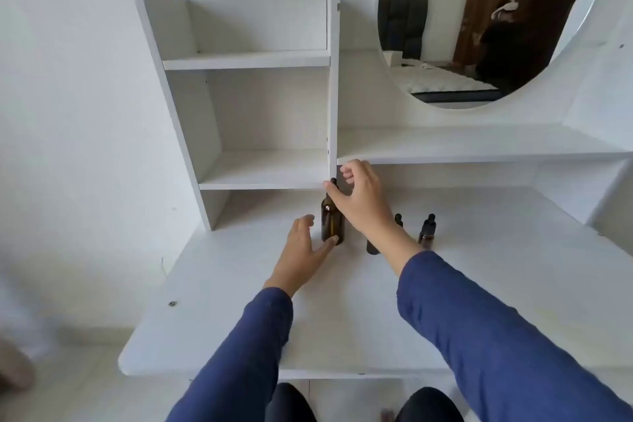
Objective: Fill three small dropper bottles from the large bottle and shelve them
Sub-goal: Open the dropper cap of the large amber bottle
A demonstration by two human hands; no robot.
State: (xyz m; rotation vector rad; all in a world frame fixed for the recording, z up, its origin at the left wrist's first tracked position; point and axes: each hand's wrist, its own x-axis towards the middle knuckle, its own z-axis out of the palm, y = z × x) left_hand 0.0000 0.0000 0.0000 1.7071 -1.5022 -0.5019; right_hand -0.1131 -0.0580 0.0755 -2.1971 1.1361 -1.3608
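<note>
Right hand (359, 202) pinches the cap of the large bottle (330, 224), standing on the counter (239, 301) below the shelf (267, 178); left hand (301, 252) spread, thumb at its base. 2 dropper bottles (426, 233) stand just right.

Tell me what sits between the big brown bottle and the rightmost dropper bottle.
Head view: the right hand grips the big brown bottle by its cap and its forearm crosses there, partly hiding at least one more small bottle.

Upright on the bench (239, 301), at the foot of the shelf unit (246, 60): large bottle (330, 224); just right, one small dropper bottle (372, 248), then a second dropper bottle (426, 233); mirror (479, 44) behind, above
</note>
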